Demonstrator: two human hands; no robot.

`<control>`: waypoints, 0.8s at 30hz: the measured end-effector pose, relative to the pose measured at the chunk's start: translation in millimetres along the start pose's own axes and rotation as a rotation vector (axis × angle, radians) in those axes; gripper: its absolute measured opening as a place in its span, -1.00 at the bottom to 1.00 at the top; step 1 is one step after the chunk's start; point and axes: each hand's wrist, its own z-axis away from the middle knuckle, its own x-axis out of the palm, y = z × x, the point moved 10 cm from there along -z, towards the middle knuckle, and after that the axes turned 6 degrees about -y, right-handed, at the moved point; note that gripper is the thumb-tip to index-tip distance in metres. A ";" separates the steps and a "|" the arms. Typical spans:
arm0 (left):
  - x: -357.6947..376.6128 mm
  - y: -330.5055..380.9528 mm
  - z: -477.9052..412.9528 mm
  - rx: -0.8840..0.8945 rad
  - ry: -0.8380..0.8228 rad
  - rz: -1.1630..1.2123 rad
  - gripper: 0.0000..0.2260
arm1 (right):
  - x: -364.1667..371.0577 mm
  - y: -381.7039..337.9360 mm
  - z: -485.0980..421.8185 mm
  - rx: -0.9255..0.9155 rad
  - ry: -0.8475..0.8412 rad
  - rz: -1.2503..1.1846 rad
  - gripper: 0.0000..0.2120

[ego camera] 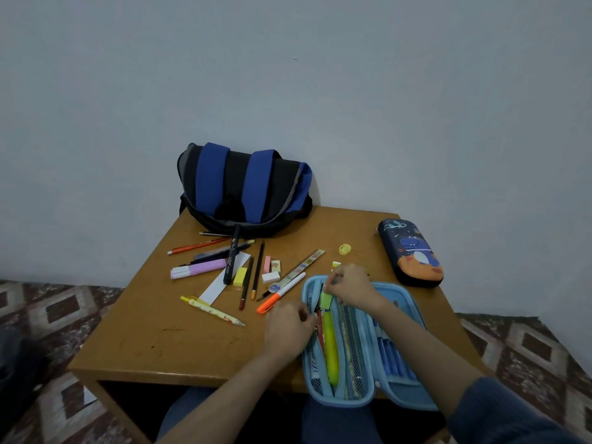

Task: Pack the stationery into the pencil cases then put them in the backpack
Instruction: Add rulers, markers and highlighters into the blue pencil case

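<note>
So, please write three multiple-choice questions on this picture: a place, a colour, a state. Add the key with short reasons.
1. Where is the blue-and-black fabric backpack? A. on the floor B. on the wooden table, by the wall C. on the person's lap
2. What colour is the small block that the right hand pinches over the open light blue fabric pencil case? A. pink B. white C. green
3. The dark blue hard pencil case with cartoon print is: A. closed B. wide open C. inside the backpack
Key: 1 B, it sits at the table's far edge; 2 C, the pinched block is green; 3 A, its halves meet.
</note>
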 end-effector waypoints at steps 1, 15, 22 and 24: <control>1.0 -1.1 0.1 -0.011 -0.002 0.020 -0.88 | 3.2 -0.4 -1.2 -0.002 -0.011 0.024 -0.93; 14.0 3.5 3.0 -0.063 -0.065 -0.163 -0.61 | 16.5 3.3 -4.1 -0.011 -0.102 0.137 -0.82; 15.0 0.2 6.0 -0.087 -0.112 -0.127 -0.62 | 17.4 2.3 -3.2 -0.043 -0.125 0.171 -0.80; 16.8 0.9 7.6 -0.095 -0.131 -0.114 -0.63 | 21.0 1.0 -2.3 -0.041 -0.140 0.196 -0.76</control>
